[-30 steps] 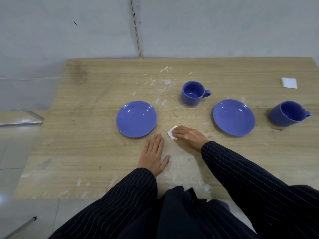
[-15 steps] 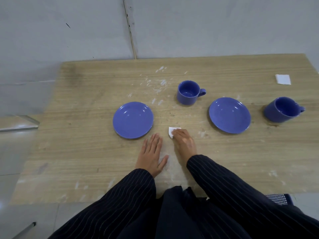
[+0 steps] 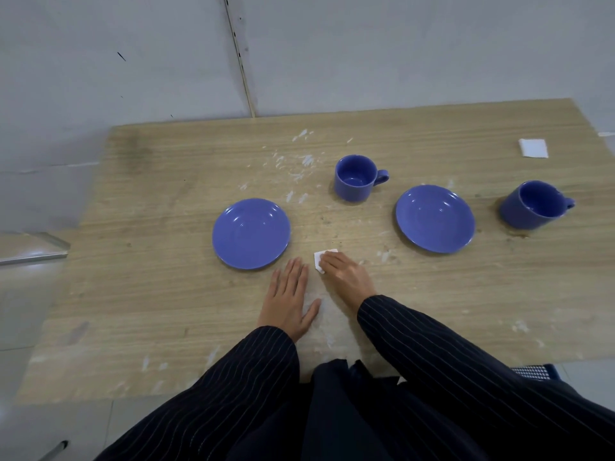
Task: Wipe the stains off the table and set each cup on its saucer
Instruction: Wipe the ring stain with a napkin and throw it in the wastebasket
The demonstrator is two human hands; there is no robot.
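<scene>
Two blue saucers lie on the wooden table (image 3: 149,261): the left saucer (image 3: 251,232) and the right saucer (image 3: 434,217). One blue cup (image 3: 354,179) stands behind and between them, directly on the wood. A second blue cup (image 3: 532,206) stands right of the right saucer, beside a brownish ring. White smears (image 3: 299,161) spread left of the middle cup, with fainter ones near the front edge. My right hand (image 3: 344,276) holds a small folded white tissue (image 3: 321,257) down on the table between the saucers. My left hand (image 3: 289,301) rests flat beside it, fingers straight.
Another folded white tissue (image 3: 532,148) lies at the far right of the table. The table's back edge meets a grey wall. A glass panel edge (image 3: 30,247) sticks out at the left, and a blue mesh basket (image 3: 532,372) sits below the front right edge.
My right hand has slid the tissue slightly left and back toward me, turning from a sideways reach to pointing forward. The left hand stays flat in place.
</scene>
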